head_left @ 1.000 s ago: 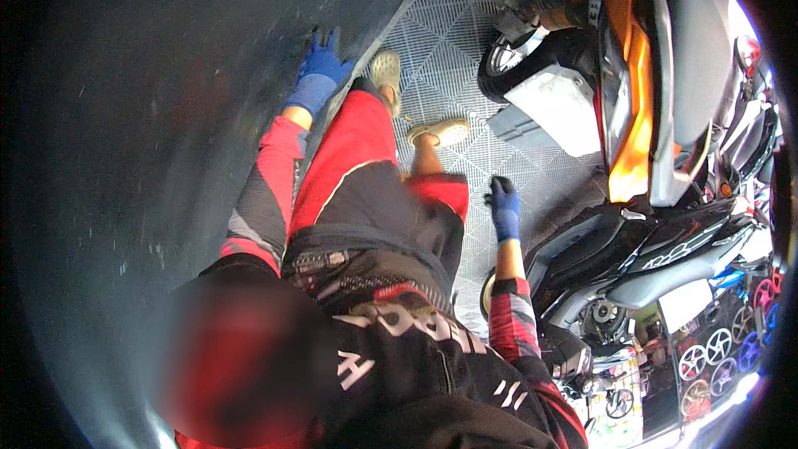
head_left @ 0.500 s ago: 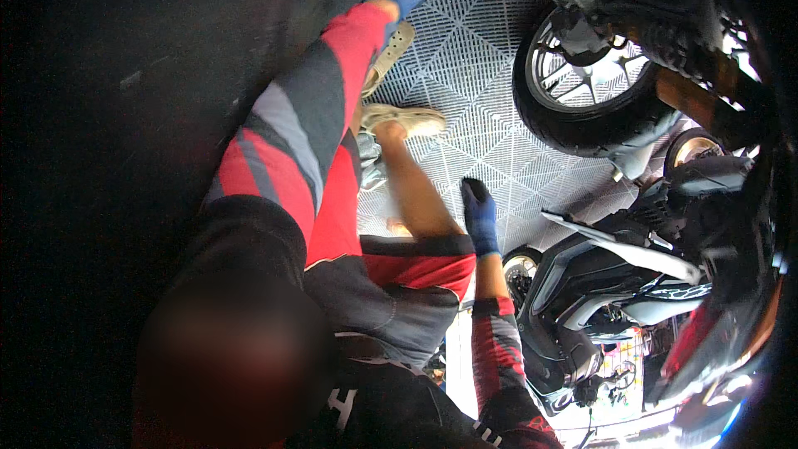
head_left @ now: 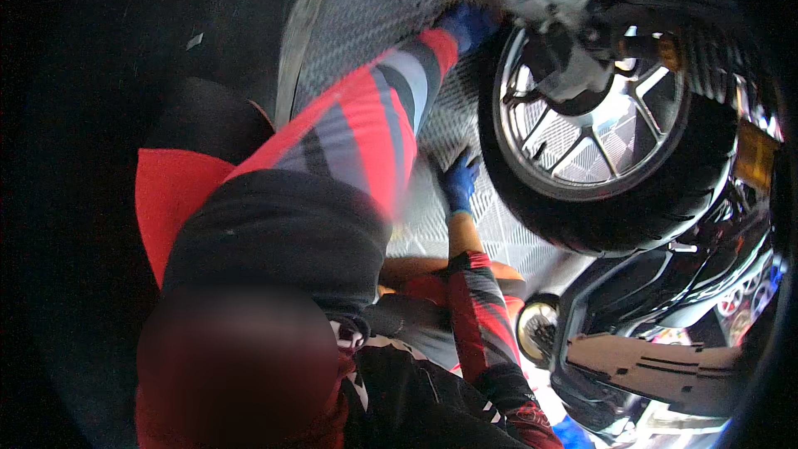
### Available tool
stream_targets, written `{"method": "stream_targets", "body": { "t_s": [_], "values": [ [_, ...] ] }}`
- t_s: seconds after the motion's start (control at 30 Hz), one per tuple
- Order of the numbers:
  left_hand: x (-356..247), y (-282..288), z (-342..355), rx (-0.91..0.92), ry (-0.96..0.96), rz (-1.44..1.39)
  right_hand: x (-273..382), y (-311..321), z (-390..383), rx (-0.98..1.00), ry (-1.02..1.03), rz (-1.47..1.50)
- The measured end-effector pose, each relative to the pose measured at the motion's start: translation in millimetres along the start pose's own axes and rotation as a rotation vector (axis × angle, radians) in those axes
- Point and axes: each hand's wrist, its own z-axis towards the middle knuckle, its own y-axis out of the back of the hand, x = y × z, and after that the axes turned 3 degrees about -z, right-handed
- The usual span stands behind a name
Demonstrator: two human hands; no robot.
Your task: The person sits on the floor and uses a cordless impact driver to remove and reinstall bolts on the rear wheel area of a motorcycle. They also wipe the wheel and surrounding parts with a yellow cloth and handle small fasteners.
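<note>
My left hand [head_left: 470, 27], in a blue glove, reaches to the upper-left edge of the motorcycle wheel's black tyre [head_left: 499, 154]. Its fingers are dark and partly hidden, so what they hold, if anything, does not show. Lower down, my right hand [head_left: 460, 181], also in a blue glove with dark fingertips, is over the floor just left of the same tyre. Its fingers look stretched out and a little apart, with nothing visible in them. The wheel's silver spoked rim [head_left: 598, 145] faces me.
A grey patterned tile floor [head_left: 366, 29] lies under my hands, with a pale edge strip [head_left: 293, 50] at its left. Right of the wheel stands a motorcycle's dark bodywork [head_left: 640, 283]. Another small wheel [head_left: 540, 328] shows below, near my right forearm.
I have leaned closer to the wheel, which looks larger. My left hand has moved right and down to the tyre; my right hand has moved slightly left and up beside it.
</note>
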Motion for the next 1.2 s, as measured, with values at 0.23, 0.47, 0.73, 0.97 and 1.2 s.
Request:
{"method": "stream_targets", "body": {
  "t_s": [0.23, 0.47, 0.73, 0.97, 1.2],
  "values": [
    [-22, 2, 2, 0.064, 0.099, -0.280, 1, 1, 39, 0.062, 0.416, -0.319],
    [-40, 86, -62, 0.837, -0.648, -0.414, 58, 37, 21, -0.112, 0.290, 0.832],
    [-67, 113, -105, 0.825, -0.152, -1.125, 102, 53, 1, -0.842, 0.134, 1.175],
    [-54, 127, -83, 0.749, -0.209, -1.073, 94, 70, 14, -0.722, 0.002, 1.021],
    [-60, 91, -48, 0.279, -0.764, -0.728, 93, 84, 32, -0.867, 0.043, 1.163]
  ]
}}
